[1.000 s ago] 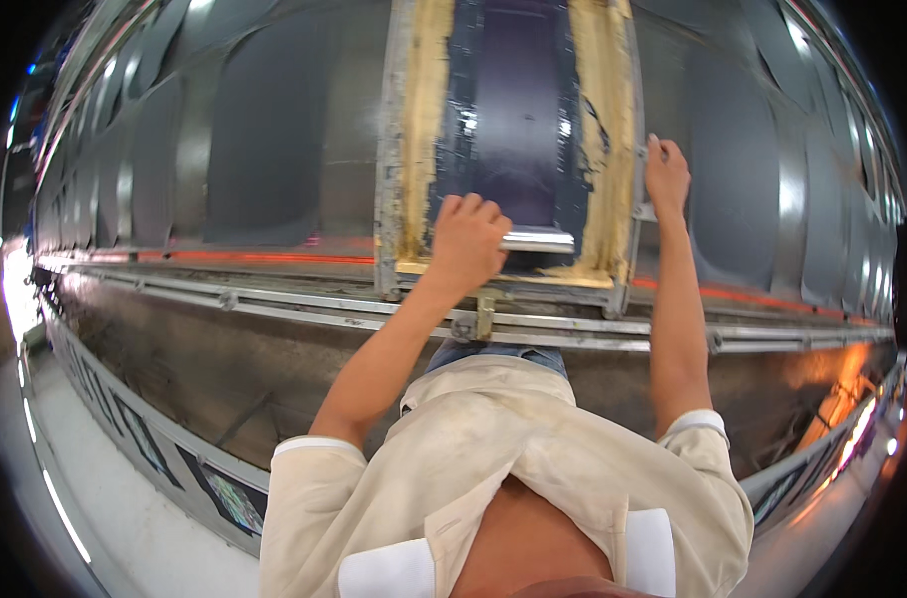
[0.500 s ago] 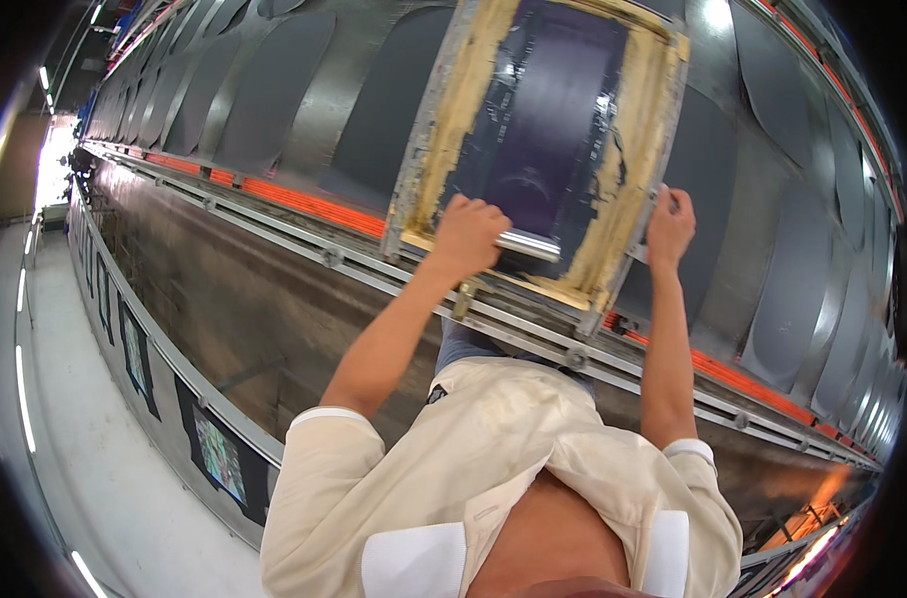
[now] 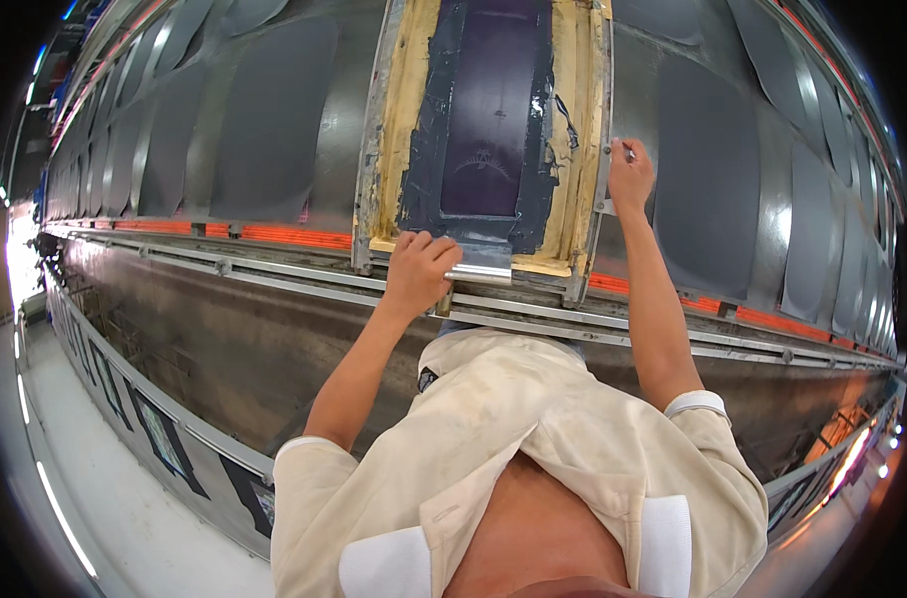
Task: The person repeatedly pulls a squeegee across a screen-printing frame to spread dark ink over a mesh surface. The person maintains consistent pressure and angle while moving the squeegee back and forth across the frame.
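A screen-printing frame (image 3: 585,120) with yellowed, ink-spotted edges lies over the long metal table. Its mesh (image 3: 488,120) is dark purple in the middle, with a small pale motif near its near end and dark tape around it. My left hand (image 3: 421,274) is closed round the left end of a squeegee (image 3: 481,273) with a silvery bar, which lies across the screen's near end. Beside the frame's right rail, my right hand (image 3: 631,179) has its fingers curled together near a small bolt. What they pinch, if anything, is too small to make out.
Grey rounded flat pieces (image 3: 708,179) lie in rows on the metal table (image 3: 359,90) on both sides. Metal rails (image 3: 304,279) run along its near edge, with glowing orange strips (image 3: 284,236) just behind. Behind me stands another long bench (image 3: 214,434), with a pale floor (image 3: 105,448) beyond.
The squeegee in my left hand has come nearer, to the screen's near end. My view has turned, so the frame appears straighter and further left. My right hand stays by the right rail.
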A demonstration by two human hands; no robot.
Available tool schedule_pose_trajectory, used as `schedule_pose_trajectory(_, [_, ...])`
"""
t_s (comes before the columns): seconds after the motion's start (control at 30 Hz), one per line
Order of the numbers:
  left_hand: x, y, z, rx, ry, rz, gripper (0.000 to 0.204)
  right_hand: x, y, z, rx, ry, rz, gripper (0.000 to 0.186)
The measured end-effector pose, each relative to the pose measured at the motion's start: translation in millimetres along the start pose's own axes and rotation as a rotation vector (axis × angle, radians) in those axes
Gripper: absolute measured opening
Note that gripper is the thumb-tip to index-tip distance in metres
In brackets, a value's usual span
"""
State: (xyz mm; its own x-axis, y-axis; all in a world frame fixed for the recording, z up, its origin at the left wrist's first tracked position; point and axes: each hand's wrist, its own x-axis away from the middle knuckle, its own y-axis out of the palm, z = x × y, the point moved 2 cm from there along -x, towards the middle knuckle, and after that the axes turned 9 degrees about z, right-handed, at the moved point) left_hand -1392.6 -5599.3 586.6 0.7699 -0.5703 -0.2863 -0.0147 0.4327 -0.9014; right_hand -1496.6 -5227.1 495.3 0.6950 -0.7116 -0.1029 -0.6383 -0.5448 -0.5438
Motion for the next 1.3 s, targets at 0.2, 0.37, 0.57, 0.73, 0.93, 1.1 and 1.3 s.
schedule_pose_trajectory(0.2, [-13,16,-14,-0.035,0.02,0.02,0.041,-1,-5,-6,0.194,0.032,-0.114,0.032])
schedule_pose_trajectory(0.37, [-84,34,-60,-0.047,0.064,0.086,0.04,24,-49,-39,0.395,-0.227,0.021,0.045])
schedule_pose_trajectory(0.57, [-242,68,-147,-0.112,0.092,0.126,0.027,80,-125,-138,-0.243,0.135,-0.779,0.032])
schedule_pose_trajectory(0.73, [-366,80,-196,-0.127,0.137,0.137,0.019,97,-168,-221,-0.989,-0.11,-1.588,0.035])
schedule_pose_trajectory(0.93, [-419,91,-221,-0.151,0.0,-0.132,0.032,94,-163,-243,-1.158,-0.343,-1.441,0.028])
schedule_pose_trajectory(1.1, [-361,89,-194,-0.126,0.27,0.074,0.022,103,-159,-258,-1.246,-0.267,-1.082,0.023])
schedule_pose_trajectory(1.3, [-227,45,-137,0.091,0.35,-0.079,0.027,144,-153,-281,-1.489,0.053,-1.255,0.019])
